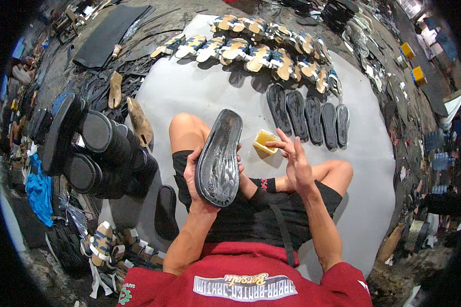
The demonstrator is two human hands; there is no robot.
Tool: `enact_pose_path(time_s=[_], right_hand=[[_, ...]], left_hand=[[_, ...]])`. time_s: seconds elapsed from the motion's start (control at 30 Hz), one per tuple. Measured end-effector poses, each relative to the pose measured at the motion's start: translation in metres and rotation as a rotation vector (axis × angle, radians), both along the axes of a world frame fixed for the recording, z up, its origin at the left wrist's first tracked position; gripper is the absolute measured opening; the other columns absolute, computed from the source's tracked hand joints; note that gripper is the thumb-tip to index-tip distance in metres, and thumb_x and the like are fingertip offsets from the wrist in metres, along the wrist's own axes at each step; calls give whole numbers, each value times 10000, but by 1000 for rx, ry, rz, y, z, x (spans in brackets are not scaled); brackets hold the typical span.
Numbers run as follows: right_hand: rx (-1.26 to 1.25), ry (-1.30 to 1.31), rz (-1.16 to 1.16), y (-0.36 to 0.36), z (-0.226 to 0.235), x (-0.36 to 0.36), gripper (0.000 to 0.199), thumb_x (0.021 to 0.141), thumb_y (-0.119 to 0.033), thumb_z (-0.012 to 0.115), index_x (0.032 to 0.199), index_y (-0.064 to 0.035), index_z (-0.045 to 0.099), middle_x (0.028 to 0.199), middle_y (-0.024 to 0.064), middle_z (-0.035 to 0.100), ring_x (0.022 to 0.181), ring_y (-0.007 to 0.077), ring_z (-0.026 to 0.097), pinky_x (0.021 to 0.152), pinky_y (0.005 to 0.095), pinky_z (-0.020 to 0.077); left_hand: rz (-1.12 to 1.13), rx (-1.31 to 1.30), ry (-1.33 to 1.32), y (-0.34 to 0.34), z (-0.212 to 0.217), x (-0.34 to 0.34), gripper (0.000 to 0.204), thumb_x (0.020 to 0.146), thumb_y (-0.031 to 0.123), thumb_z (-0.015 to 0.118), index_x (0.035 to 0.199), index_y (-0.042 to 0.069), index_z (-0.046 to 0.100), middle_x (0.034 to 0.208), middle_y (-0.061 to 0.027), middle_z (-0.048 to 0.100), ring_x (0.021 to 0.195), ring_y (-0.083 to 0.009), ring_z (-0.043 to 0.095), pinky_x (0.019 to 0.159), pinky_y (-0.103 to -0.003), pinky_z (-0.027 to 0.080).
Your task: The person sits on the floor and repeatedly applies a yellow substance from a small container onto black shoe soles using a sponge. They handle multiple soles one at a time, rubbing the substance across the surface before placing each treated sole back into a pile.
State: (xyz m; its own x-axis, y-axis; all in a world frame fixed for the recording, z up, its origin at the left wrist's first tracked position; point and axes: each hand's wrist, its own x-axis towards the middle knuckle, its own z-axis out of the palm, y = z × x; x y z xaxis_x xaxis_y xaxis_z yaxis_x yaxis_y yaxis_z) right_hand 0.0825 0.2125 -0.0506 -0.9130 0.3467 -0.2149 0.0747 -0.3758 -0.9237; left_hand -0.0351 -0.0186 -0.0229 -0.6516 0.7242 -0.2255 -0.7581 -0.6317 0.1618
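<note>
From where I stand, the black sandal sole [220,158] is up in the middle of the frame, a little left of centre, its long axis running nearly up and down the picture, the top leaning slightly right and the broader end toward the lower edge; its glossy, wet-looking face is turned up, streaked along its length; the small yellow tub [265,140] stands just to the right of it, on the pale grey sheet [363,169], with a narrow gap between the two; so the sole lies to the left of the right hand [298,166], beyond the tub, and the right hand is much the nearer one to that tub; the left hand [193,176] has its grip closed round the sole from beneath, thumb side at the left edge and fingertips showing past the right edge; the right hand's grip is loose, fingers spread, their tips at the tub's right rim, though I cannot tell from here whether any of them dips inside, and I see nothing clasped in it; to the upper right of that hand a row of five black soles [313,120] lies on the sheet; another loose sole [165,212] lies at lower left, beside the person's knee.
</note>
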Motion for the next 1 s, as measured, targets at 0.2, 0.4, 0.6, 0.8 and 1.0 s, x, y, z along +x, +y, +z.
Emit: enact_pose_path(time_s=[0.2, 0.4, 0.6, 0.8, 1.0], right_hand=[[1350, 146, 432, -53, 68, 7, 531, 1141, -557, 349, 1577, -366, 586, 1821, 163, 133, 1631, 431, 147, 1281, 626, 118], [1586, 293, 527, -76, 64, 27, 566, 1061, -615, 537, 1592, -418, 555, 1817, 72, 219, 1625, 392, 193, 1248, 645, 91], [1408, 298, 438, -67, 62, 14, 654, 992, -330, 711, 1612, -409, 519, 1799, 206, 205, 1600, 477, 249, 1192, 681, 219], [1214, 27, 478, -53, 47, 3, 561, 1031, -413, 631, 1580, -313, 574, 1770, 214, 275, 1586, 431, 281, 1213, 649, 184], [1110, 264, 496, -62, 51, 18, 520, 1074, -486, 562, 1567, -327, 609, 1782, 210, 246, 1621, 446, 204, 1286, 616, 83]], left_hand=[[-153, 137, -65, 3, 15, 7, 711, 1103, 492, 408, 1505, -78, 545, 1359, -304, 685, 1057, -371, 761, 977, -469, 642], [-194, -107, -45, 1, 41, 7, 477, 1145, 310, 443, 1438, -37, 588, 1284, -210, 739, 1095, -281, 765, 955, -416, 649], [-65, -572, 283, 1, 31, 24, 591, 1111, 431, 412, 1338, -35, 695, 1221, -214, 777, 1026, -349, 790, 937, -461, 658], [-250, -120, 34, -6, 8, 27, 599, 1098, 436, 428, 1343, -46, 687, 1211, -237, 773, 1000, -361, 786, 929, -459, 646], [-15, -350, -26, -24, -29, 0, 589, 1095, 433, 421, 1355, -30, 677, 1225, -216, 766, 1035, -344, 769, 944, -458, 638]])
